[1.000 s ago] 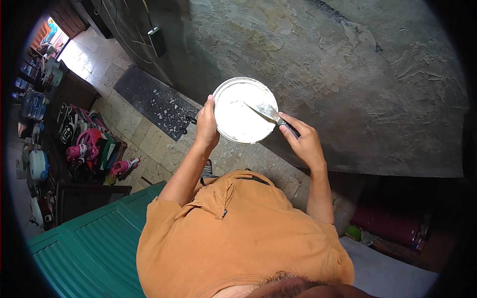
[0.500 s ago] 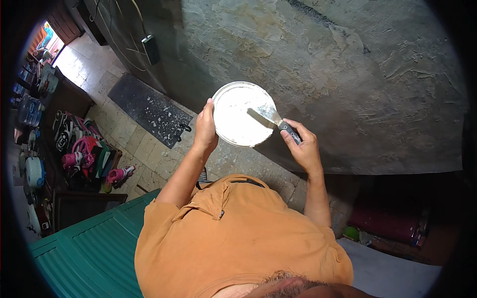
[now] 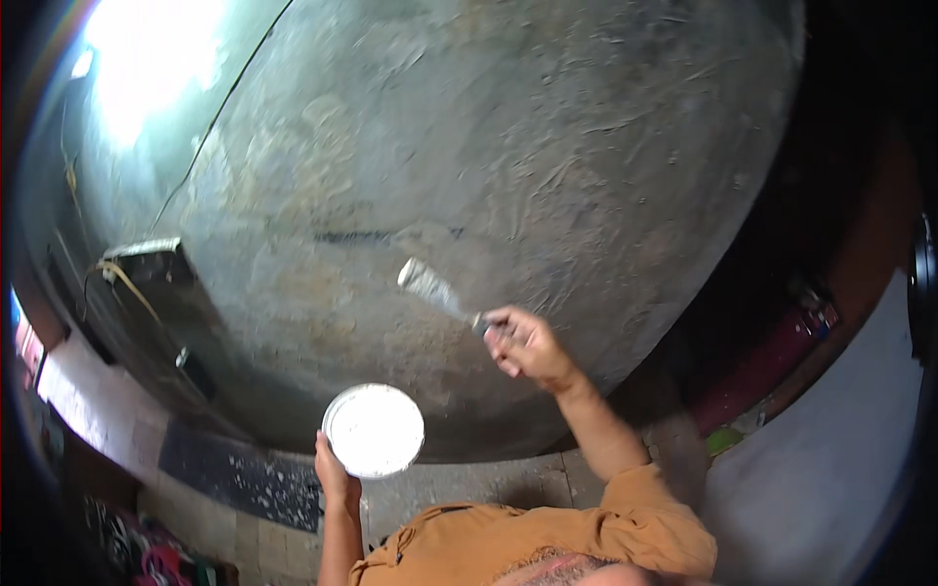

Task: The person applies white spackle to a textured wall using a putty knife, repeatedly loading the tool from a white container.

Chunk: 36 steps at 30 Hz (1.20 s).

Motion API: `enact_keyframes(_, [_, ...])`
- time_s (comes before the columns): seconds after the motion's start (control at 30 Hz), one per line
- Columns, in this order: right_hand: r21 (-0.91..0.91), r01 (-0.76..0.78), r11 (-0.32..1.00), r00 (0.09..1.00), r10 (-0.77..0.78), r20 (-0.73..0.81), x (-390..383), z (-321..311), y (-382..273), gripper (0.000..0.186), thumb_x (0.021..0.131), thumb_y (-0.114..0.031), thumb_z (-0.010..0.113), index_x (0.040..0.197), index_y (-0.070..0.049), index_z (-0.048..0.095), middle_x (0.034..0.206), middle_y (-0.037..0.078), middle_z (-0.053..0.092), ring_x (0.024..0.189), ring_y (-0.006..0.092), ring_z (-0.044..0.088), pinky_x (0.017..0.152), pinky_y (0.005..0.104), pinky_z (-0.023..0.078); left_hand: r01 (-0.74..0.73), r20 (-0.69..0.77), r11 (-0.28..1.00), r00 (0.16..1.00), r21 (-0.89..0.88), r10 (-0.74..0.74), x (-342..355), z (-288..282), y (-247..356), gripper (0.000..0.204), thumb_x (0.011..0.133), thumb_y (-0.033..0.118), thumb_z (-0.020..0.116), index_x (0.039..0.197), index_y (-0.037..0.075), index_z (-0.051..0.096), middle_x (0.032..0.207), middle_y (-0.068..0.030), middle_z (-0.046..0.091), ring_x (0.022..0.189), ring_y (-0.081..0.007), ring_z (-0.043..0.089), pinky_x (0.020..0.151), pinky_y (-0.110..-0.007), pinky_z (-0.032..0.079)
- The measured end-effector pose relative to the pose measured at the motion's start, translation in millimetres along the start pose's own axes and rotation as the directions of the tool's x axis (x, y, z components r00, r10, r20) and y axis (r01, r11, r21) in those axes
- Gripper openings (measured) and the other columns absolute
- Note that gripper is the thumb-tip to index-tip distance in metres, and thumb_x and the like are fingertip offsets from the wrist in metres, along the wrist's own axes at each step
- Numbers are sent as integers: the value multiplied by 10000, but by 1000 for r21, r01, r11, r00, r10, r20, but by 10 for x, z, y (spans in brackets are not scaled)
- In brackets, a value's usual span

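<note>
A round tub of white putty (image 3: 374, 431) is gripped at its left rim by my left hand (image 3: 335, 471), low in front of the wall. Raised higher and to the right, my right hand (image 3: 526, 345) is closed round the handle of a putty knife (image 3: 434, 289). White putty coats the blade, most thickly at its tip. The blade points up and left before the rough grey wall (image 3: 391, 176); whether it touches the surface I cannot tell. A dark streak (image 3: 354, 236) runs across the wall just above the blade's tip.
A box with a cable (image 3: 147, 256) is fixed on the wall at left, a small dark fitting (image 3: 191, 369) below it. A speckled dark mat (image 3: 239, 474) lies on the tiled floor. Cluttered items (image 3: 161, 557) fill the lower left; a pale flat surface (image 3: 801, 449) stands at right.
My view has tilted up to the wall. The putty knife has left the tub and risen toward the wall in my right hand, its blade loaded. My left hand still holds the tub.
</note>
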State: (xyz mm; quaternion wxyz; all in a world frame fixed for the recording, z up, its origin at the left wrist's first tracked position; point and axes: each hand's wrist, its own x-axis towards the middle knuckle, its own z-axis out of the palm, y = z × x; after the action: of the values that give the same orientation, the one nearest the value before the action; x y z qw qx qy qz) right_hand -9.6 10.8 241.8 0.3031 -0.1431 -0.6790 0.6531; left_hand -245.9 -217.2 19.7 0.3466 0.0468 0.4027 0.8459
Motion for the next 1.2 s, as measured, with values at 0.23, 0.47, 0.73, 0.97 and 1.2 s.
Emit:
enact_keyframes(0.23, [-274, 407, 871, 843, -474, -254, 303, -627, -2121, 151, 980, -231, 614, 999, -92, 558, 716, -25, 549, 490, 26, 456, 388, 184, 317, 2, -38, 1000, 999, 7, -2, 11, -176, -96, 527, 1057, 363, 348, 1315, -63, 523, 1265, -183, 630, 1131, -288, 640, 973, -404, 507])
enact_keyframes(0.47, [-761, 477, 439, 421, -874, -240, 842, -1149, -3799, 254, 980, -223, 595, 1163, -64, 520, 801, 65, 631, 599, 158, 608, 446, 303, 434, -50, -54, 999, 997, 15, 50, -56, -229, -42, 538, 1052, 384, 365, 1296, -59, 548, 1261, -173, 626, 1107, -282, 645, 946, -382, 508])
enact_keyframes(0.73, [-909, -395, -134, -14, -988, 152, 1494, -1036, -4299, 293, 936, -116, 509, 1223, -92, 566, 991, 251, 664, 866, 419, 673, 758, 494, 548, -66, -130, 998, 989, 14, 68, -104, -434, -64, 546, 1049, 397, 377, 1291, -58, 555, 1245, -167, 636, 1105, -280, 649, 929, -383, 517])
enact_keyframes(0.97, [-979, -201, 35, 29, -999, -42, 2069, -878, -3900, 523, 941, -59, 430, 1449, 50, 377, 1364, 357, 487, 1162, 440, 591, 983, 469, 499, -57, -157, 998, 986, -12, 54, -86, -601, -123, 540, 1050, 398, 385, 1278, -58, 561, 1241, -165, 638, 1099, -280, 652, 936, -381, 518])
enact_keyframes(1.2, [-605, -661, -444, 424, -886, 187, 2255, -1416, -4241, 526, 914, -97, 508, 1397, 93, 423, 1330, 385, 501, 1127, 456, 603, 999, 437, 483, -68, -165, 997, 984, -31, 62, -52, -694, -136, 538, 1044, 401, 398, 1264, -60, 567, 1219, -161, 648, 1081, -273, 660, 922, -378, 528])
